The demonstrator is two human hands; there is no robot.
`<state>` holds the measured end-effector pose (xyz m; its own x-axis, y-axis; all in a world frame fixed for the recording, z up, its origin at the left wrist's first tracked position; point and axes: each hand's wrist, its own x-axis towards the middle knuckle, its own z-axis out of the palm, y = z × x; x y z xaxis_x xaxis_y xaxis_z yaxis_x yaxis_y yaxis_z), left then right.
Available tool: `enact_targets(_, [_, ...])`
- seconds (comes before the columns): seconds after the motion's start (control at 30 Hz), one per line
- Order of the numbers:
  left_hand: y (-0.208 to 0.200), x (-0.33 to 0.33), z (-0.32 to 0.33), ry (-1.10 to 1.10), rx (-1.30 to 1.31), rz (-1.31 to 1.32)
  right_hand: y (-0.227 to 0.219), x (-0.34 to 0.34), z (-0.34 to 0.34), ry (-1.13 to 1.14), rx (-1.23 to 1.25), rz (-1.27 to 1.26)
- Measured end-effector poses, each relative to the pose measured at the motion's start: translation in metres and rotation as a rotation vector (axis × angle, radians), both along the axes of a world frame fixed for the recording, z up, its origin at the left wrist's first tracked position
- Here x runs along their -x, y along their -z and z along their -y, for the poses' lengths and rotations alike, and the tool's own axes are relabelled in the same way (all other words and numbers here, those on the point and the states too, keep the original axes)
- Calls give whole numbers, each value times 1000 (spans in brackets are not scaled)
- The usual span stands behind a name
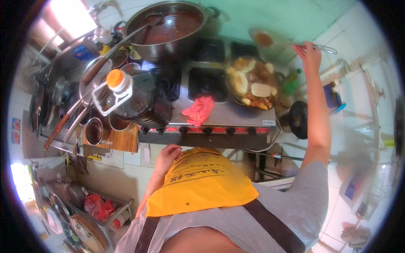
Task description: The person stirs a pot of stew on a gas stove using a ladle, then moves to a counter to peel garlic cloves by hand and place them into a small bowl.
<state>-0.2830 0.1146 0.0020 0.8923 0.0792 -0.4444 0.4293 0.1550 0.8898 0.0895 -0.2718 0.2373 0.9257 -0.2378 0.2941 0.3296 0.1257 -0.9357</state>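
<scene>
My right hand (310,55) is raised at the upper right, its fingers closed round the handle of a metal ladle (291,43). Reddish-brown liquid shows in the ladle's bowl, which is held beyond a pan of food (257,84) on the stove's right side. Pale slabs and brown pieces fill that pan. Low in front of my yellow apron (202,179), my left hand (169,154) hangs with its fingers curled in, and I see nothing in it. A crumpled pink cloth (199,110) lies on the stove's front edge, ahead of the left hand.
At the back left stands a large pot (166,25) of dark red liquid with a long-handled ladle across its rim. Nearer is a dark jug (143,99) with an orange cap. Several bowls and long handles crowd the left counter. A black pan (298,120) is right of the stove (249,116).
</scene>
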Motion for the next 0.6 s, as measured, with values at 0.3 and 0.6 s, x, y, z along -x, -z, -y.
enact_targets(0.3, [10, 28, -22, -145, 53, 21, 17, -93, -177, -173, 386, 201])
enact_targets(0.6, [12, 49, -31, -205, 73, -18, 20, -27, -303, -84, 1045, 427])
